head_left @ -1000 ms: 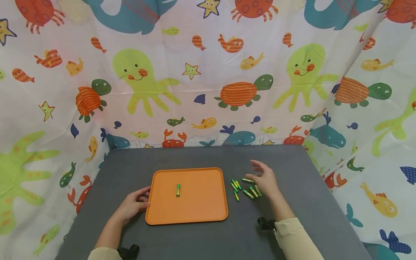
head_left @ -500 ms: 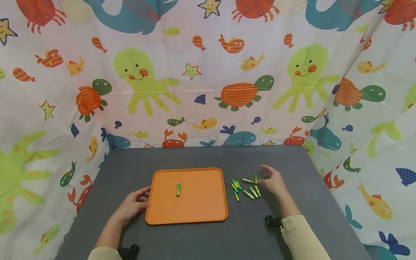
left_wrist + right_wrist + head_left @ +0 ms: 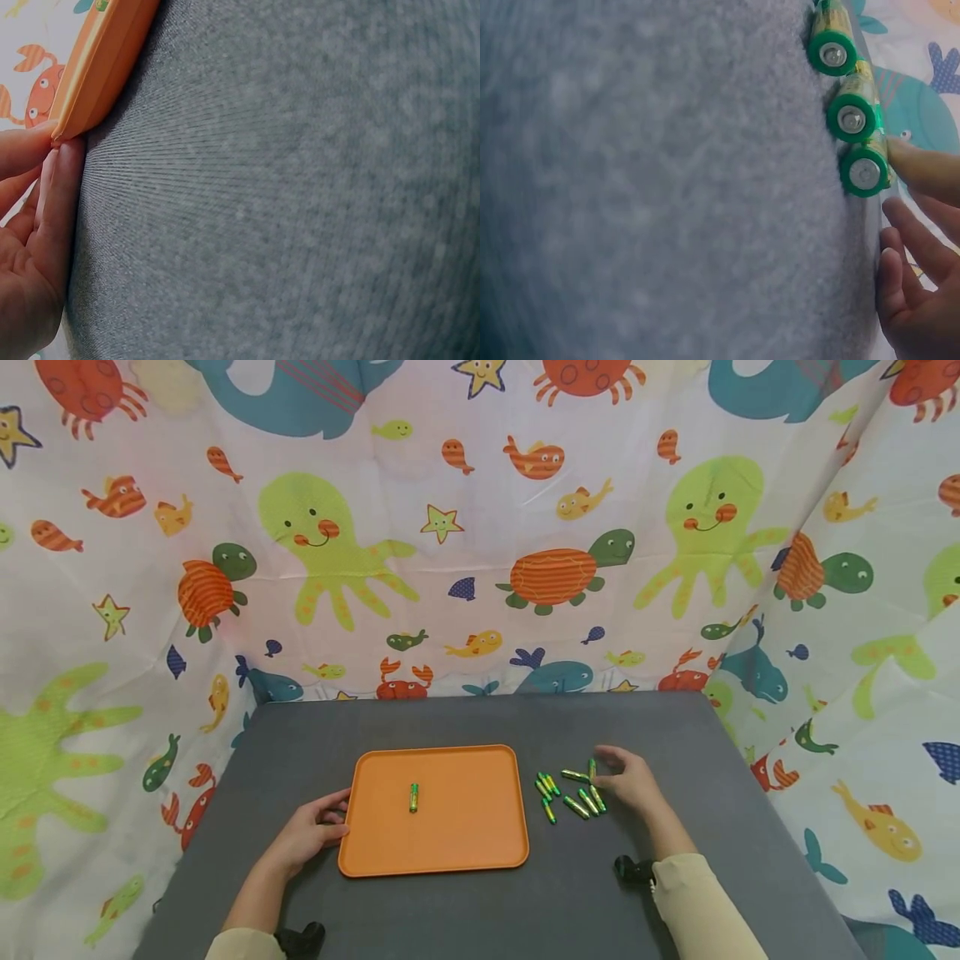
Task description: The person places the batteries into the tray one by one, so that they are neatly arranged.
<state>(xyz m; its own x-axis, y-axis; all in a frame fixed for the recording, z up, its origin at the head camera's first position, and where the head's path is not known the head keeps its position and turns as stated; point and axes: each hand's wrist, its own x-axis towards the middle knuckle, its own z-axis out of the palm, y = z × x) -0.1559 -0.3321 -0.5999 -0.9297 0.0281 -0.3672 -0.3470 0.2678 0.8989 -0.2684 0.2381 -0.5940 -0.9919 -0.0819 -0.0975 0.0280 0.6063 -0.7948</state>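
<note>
My left hand (image 3: 309,828) holds the near-left edge of an orange tray (image 3: 468,814). In the left wrist view, the thumb and a finger pinch the tray corner (image 3: 105,71). One green-and-gold battery (image 3: 413,797) lies on the tray, left of its middle. Several more batteries (image 3: 576,807) lie loose on the table to the right. My right hand (image 3: 632,783) is beside the rightmost of them, its thumb close to a battery (image 3: 592,768) that points away from me. In the right wrist view, thumb and fingers are apart near a battery end (image 3: 865,173); whether they touch cannot be made out.
A grey cloth-covered table (image 3: 480,918) lies beneath everything. Behind it and at both sides hangs a white curtain (image 3: 480,560) with printed sea animals. A black wrist camera (image 3: 633,870) sits by the right sleeve.
My right hand has drawn back to the right from above the batteries, uncovering the rightmost ones, then stayed near them. The left hand and tray have hardly moved.
</note>
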